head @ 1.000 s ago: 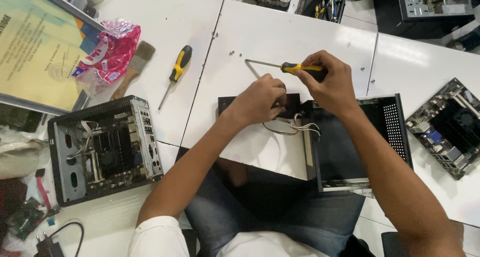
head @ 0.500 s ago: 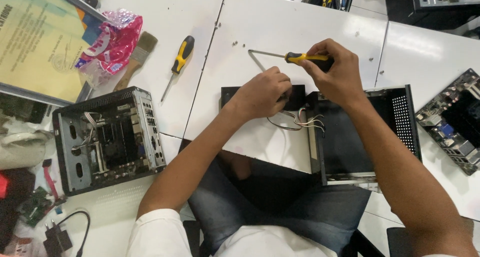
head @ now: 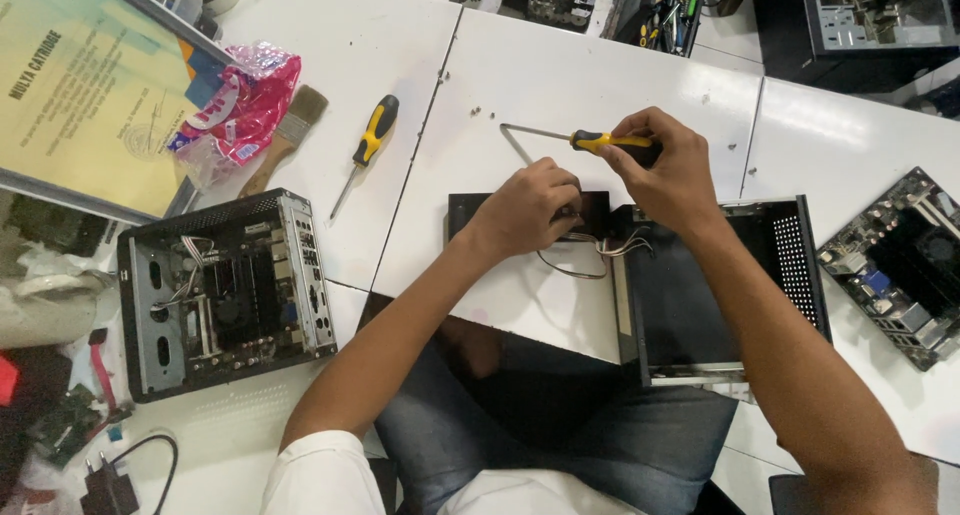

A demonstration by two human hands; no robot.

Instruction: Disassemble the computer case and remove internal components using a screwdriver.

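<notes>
Yellow-handled screwdriver [head: 590,140], horizontal, tip pointing left

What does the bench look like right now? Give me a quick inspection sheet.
Surface: white table, made of panels with seams between them.
Job's things: black panel under the left hand; open black case beside it; yellow-and-black screwdriver in the right hand.
Clutter: second screwdriver, paint brush, pink bag, small open computer, loose circuit board, framed sheet.
Grippers: left hand rests on the panel; right hand grips the screwdriver handle.
Cables: thin wires run from the panel to the case; black plug lead at lower left.
Surroundings: more cases and tools along the far edge.
</notes>
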